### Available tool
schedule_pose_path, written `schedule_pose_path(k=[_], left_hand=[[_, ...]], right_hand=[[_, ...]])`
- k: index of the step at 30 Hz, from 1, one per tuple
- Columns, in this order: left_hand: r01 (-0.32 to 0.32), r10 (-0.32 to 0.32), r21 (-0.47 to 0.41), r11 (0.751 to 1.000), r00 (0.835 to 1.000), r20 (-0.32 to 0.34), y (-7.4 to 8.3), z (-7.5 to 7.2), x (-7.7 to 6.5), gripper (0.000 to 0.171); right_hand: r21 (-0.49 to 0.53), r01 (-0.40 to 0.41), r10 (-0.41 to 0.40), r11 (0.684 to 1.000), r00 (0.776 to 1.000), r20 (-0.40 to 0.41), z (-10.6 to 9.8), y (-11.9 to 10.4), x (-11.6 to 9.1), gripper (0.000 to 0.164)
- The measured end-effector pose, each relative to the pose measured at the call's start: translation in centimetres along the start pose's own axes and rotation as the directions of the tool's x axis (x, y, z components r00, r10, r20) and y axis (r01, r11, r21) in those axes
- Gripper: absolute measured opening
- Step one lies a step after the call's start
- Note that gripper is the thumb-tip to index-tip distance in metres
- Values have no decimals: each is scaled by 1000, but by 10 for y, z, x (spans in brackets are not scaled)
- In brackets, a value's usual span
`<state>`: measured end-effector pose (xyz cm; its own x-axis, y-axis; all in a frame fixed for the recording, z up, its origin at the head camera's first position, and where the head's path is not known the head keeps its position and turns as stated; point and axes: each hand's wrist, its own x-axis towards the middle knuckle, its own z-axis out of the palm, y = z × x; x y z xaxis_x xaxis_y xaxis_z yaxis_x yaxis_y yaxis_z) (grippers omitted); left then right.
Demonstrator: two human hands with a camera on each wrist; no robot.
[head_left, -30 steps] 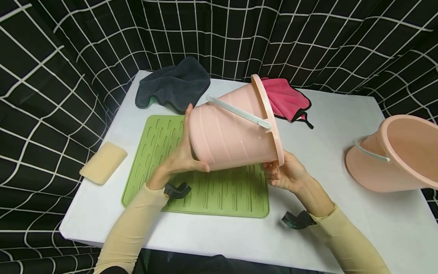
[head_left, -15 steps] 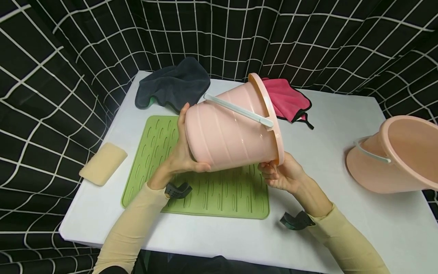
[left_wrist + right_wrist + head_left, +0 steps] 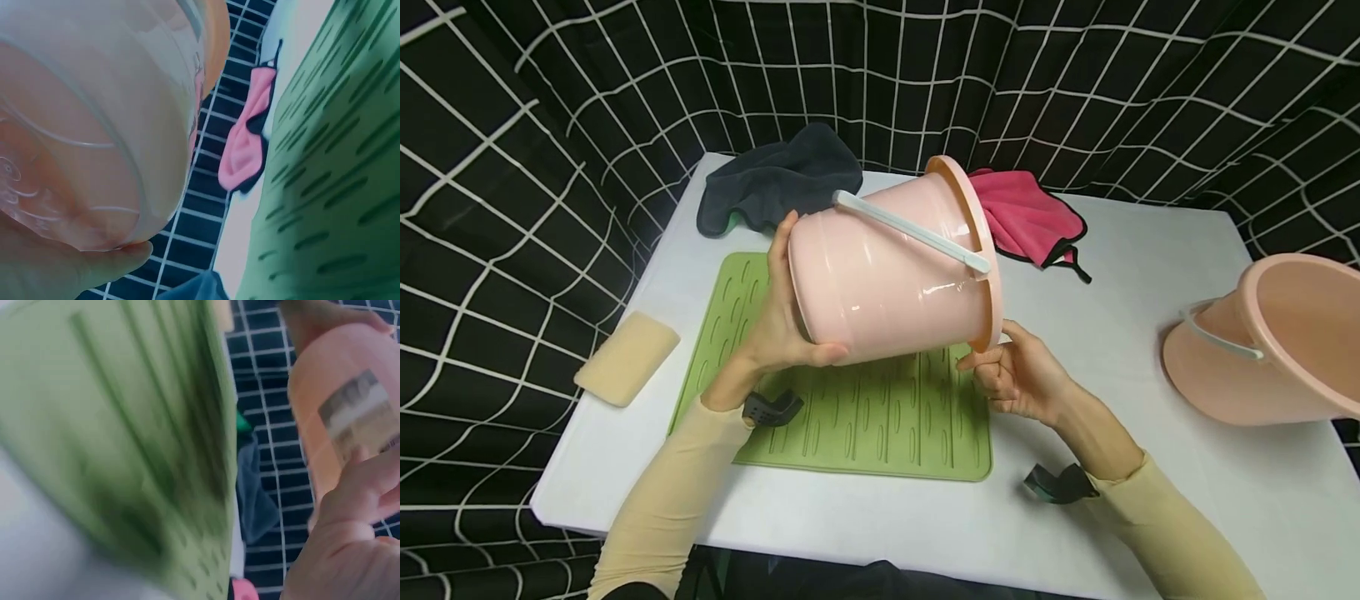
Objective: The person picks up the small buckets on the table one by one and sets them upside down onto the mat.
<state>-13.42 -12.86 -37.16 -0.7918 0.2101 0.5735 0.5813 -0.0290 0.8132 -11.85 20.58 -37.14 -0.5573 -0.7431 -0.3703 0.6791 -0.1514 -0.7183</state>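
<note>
A pale pink bucket [image 3: 887, 275] is held tilted on its side over a green ribbed mat [image 3: 865, 425], its mouth facing right. My left hand [image 3: 782, 321] grips it round the base, thumb along the underside; in the left wrist view that hand's fingers [image 3: 112, 265] lie at the bottom edge. My right hand [image 3: 1018, 375] holds the lower part of the rim, some fingers curled beneath it. The bucket's white handle [image 3: 910, 229] lies against its near side. In the right wrist view a printed label [image 3: 359, 412] shows on the bucket's wall close to my fingertips.
A second pink bucket [image 3: 1217, 367] stands at the right of the white table [image 3: 1120, 275]. A dark grey cloth [image 3: 782, 179] and a pink cloth [image 3: 1030, 212] lie at the back. A cream sponge [image 3: 627, 358] is at the left edge. Black grid-patterned curtains surround the table.
The held bucket has moved left and slightly up, turning a little about its length. My left hand has shifted left with it; my right hand stays near the rim.
</note>
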Motion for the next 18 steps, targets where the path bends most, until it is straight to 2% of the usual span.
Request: schedule_pose_path(k=[2, 4, 9, 12, 18], left_hand=[[24, -24, 16, 1000, 1000, -2, 2, -6, -1, 152], [52, -51, 26, 998, 999, -6, 3, -12, -3, 154], [134, -134, 10, 991, 991, 15, 8, -26, -4, 156], [165, -166, 24, 986, 986, 25, 11, -35, -4, 154], [209, -211, 70, 975, 977, 29, 19, -55, -5, 144]], right_hand=[[-82, -16, 8, 997, 995, -100, -3, -2, -5, 73], [-155, 0, -27, 988, 984, -175, -6, -5, -11, 70], [-275, 64, -156, 959, 932, -327, -13, -10, -23, 59], [-276, 88, -188, 957, 913, -363, -16, -13, -28, 55], [-251, 130, -218, 959, 905, -365, -20, -17, -36, 53]])
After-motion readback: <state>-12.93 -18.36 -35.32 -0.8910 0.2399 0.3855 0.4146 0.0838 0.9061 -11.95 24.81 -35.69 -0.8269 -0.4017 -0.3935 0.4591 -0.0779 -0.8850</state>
